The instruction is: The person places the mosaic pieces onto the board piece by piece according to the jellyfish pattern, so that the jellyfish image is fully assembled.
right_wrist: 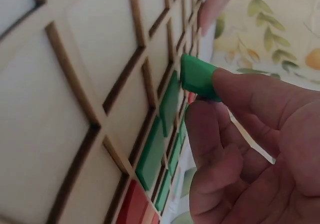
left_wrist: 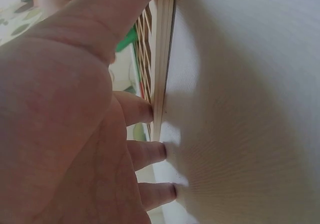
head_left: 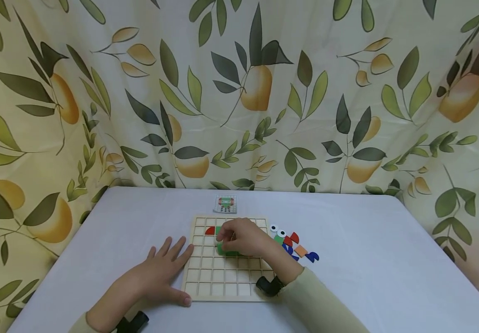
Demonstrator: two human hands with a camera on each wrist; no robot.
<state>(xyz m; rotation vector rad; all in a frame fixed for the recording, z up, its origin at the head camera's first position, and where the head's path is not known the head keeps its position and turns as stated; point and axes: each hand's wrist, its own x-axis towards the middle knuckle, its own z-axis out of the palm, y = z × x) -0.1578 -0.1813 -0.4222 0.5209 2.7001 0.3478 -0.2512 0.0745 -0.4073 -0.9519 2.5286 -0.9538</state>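
Note:
My right hand [head_left: 242, 236] is over the upper middle of a wooden grid board [head_left: 227, 299]. In the right wrist view, its thumb and index finger pinch a green tile [right_wrist: 198, 77], tilted against the grid. Several green tiles [right_wrist: 151, 151] lie in cells behind it, with a red piece [right_wrist: 133, 203] at the bottom. The head view shows a red quarter-round piece [head_left: 210, 231] in an upper left cell; my right hand covers part of the tiles. My left hand [head_left: 156, 273] lies spread at the board's left edge, fingertips on the table and thumb by the near corner.
A small pattern card [head_left: 225, 204] lies beyond the board. To the right are loose pieces: round eye pieces [head_left: 281, 233], red pieces [head_left: 295, 237], blue pieces [head_left: 312, 256], an orange square [head_left: 301, 251] and a green piece [head_left: 278, 239]. A leaf-and-fruit curtain [head_left: 239, 138] hangs behind the white table [head_left: 372, 259].

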